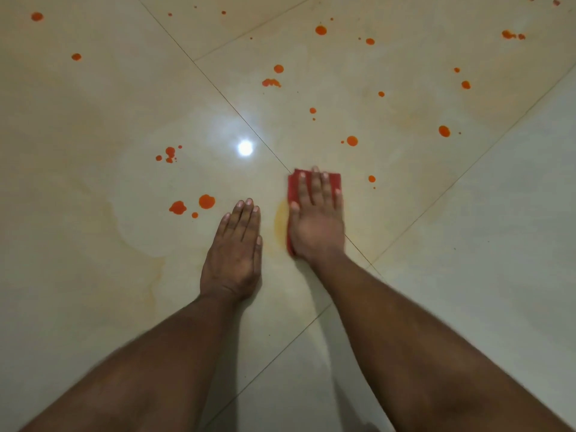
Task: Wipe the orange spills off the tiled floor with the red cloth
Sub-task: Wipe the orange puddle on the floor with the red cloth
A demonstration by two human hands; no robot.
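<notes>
My right hand (316, 219) lies flat, fingers spread, on the folded red cloth (293, 187) and presses it onto the cream tiled floor (93, 260). A pale orange smear (280, 222) shows just left of the cloth. My left hand (233, 254) rests palm down on the bare tile to the left, holding nothing. Several orange spills dot the floor: a cluster (191, 204) left of my left hand, another (168, 153) farther away, and drops (352, 140) beyond the cloth.
More orange drops (321, 30) spread across the far tiles, up to the top right (509, 34) and top left (37, 16). Dark grout lines (218, 88) cross diagonally. A lamp's reflection (245, 148) glares on the glossy tile. Faint yellowish wet stains mark the left tile.
</notes>
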